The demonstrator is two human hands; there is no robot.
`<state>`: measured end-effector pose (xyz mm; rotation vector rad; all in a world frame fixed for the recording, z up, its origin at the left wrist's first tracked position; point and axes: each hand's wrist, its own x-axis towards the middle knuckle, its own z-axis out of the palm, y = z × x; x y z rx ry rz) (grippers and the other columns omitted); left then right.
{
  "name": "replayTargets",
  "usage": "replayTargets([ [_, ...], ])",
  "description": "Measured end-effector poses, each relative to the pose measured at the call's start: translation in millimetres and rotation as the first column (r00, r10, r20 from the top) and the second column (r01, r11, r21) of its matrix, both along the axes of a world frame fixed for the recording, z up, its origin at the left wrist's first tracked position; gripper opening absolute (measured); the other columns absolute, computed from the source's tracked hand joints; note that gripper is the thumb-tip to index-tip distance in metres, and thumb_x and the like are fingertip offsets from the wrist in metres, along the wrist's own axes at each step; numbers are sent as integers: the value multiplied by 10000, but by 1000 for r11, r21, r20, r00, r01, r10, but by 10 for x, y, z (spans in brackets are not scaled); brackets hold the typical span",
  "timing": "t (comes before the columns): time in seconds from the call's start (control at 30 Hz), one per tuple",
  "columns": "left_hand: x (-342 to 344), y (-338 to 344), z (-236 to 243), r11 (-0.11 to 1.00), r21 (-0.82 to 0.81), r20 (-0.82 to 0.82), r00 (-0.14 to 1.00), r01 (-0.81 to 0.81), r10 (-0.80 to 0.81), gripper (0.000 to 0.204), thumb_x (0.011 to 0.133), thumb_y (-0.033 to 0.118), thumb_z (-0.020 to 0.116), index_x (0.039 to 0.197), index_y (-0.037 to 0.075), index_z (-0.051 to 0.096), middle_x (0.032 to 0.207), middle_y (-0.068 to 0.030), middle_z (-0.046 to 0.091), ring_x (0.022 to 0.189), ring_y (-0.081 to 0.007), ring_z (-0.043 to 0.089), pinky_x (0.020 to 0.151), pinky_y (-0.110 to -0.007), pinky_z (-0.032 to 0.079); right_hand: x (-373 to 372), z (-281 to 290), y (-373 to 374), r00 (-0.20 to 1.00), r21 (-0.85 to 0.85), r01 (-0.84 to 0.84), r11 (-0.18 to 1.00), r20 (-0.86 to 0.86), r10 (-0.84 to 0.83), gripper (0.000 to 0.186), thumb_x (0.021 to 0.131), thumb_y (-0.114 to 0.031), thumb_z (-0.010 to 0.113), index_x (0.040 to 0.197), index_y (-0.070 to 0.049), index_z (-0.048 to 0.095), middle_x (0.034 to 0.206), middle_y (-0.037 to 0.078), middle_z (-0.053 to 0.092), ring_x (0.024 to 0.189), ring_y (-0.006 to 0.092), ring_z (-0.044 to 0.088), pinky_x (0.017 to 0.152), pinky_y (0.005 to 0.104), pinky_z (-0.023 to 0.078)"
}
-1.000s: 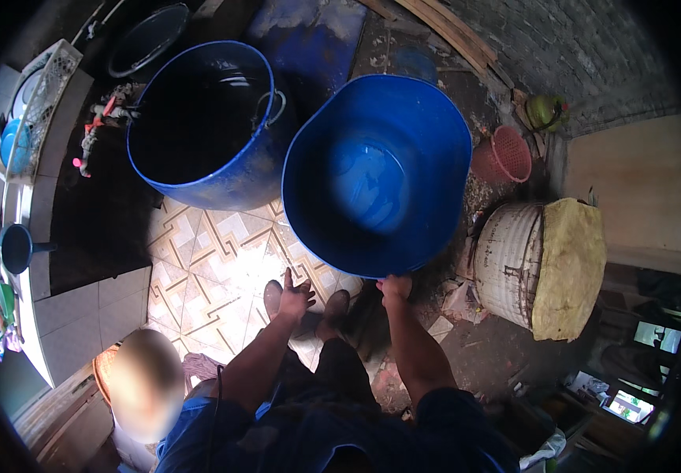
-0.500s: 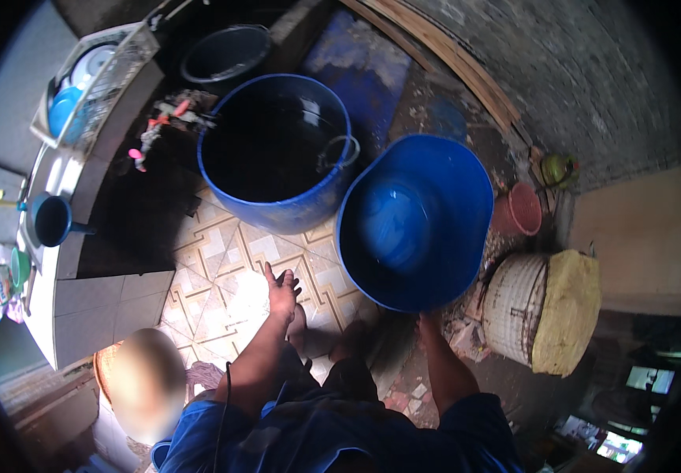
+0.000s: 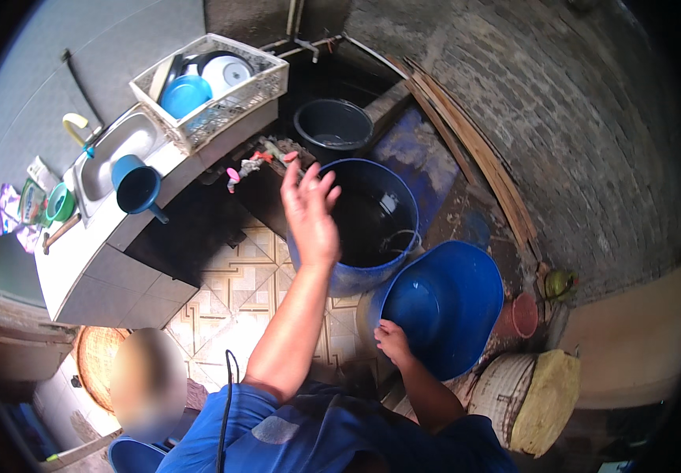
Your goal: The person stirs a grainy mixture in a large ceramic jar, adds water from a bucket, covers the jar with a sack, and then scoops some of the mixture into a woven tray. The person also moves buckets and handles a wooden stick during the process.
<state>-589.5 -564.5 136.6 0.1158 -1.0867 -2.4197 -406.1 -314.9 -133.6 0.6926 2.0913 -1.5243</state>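
Observation:
My left hand (image 3: 310, 217) is raised in front of a round blue drum (image 3: 354, 281) that holds dark water. Its fingers are spread and hold nothing; it covers part of the drum's near-left rim. My right hand (image 3: 392, 342) is closed over the near-left rim of an oval blue tub (image 3: 467, 284). That tub leans beside the drum, its mouth facing up and its inside showing a smooth blue bottom. A loop-shaped handle (image 3: 409, 235) hangs at the drum's right edge.
On the left, a tiled counter (image 3: 80, 272) carries a sink (image 3: 132, 138), a dark blue dipper (image 3: 137, 189) and a white dish crate (image 3: 234, 98). A black basin (image 3: 333, 126) stands behind the drum. Wooden planks (image 3: 474, 150) lean right; a woven basket (image 3: 510, 390) stands near right. A person (image 3: 149, 382) is at lower left.
The view has tilted up, showing more of the sink and wall. My left hand has risen toward the drum. My right hand has come up onto the oval tub's near-left rim.

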Motion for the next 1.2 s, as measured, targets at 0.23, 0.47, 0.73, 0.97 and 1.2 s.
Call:
replayTargets([
  [0.23, 520, 205, 1641, 707, -702, -616, 571, -86, -543, 314, 924, 150, 600, 1219, 44, 589, 1113, -119, 641, 925, -204, 675, 745, -305, 556, -993, 942, -496, 960, -619, -183, 763, -279, 4, 455, 950, -146, 613, 1380, -43, 507, 1289, 136, 600, 1060, 195, 606, 828, 333, 520],
  [0.47, 643, 607, 1995, 455, -711, -692, 416, -536, -590, 187, 774, 194, 657, 933, 106, 612, 875, -89, 612, 630, -186, 597, 512, -288, 463, -2165, 1136, -768, 891, -166, -369, 914, -341, 298, 417, 961, -118, 573, 1368, -45, 521, 1276, 125, 610, 1039, 186, 634, 828, 323, 534],
  [0.73, -158, 251, 1763, 151, -876, -414, 555, -458, -721, 269, 814, 243, 604, 1026, 79, 627, 921, -64, 616, 649, -163, 592, 515, -284, 468, -3759, 900, -646, 898, -154, -273, 950, -396, 194, 409, 966, -159, 599, 1345, -28, 517, 994, 4, 637, 815, 80, 588, 650, 229, 482],
  [0.97, -645, -336, 1732, 47, -983, -151, 632, -178, -760, 426, 782, 266, 614, 1174, 100, 616, 1062, -52, 599, 646, -122, 543, 536, -251, 455, -5003, 666, -802, 926, -23, 33, 999, -375, -39, 549, 954, -301, 630, 1373, 21, 480, 1130, 138, 675, 874, 191, 648, 758, 319, 525],
  [1.2, -1229, -931, 1727, 9, -981, -152, 744, -192, -651, 433, 773, 276, 616, 1158, 79, 643, 1052, -49, 621, 642, -125, 531, 532, -249, 446, -5828, 591, -1078, 933, 330, 217, 919, -348, -95, 797, 906, -430, 662, 1487, -6, 319, 1468, 259, 420, 1364, 396, 407, 1113, 427, 356],
])
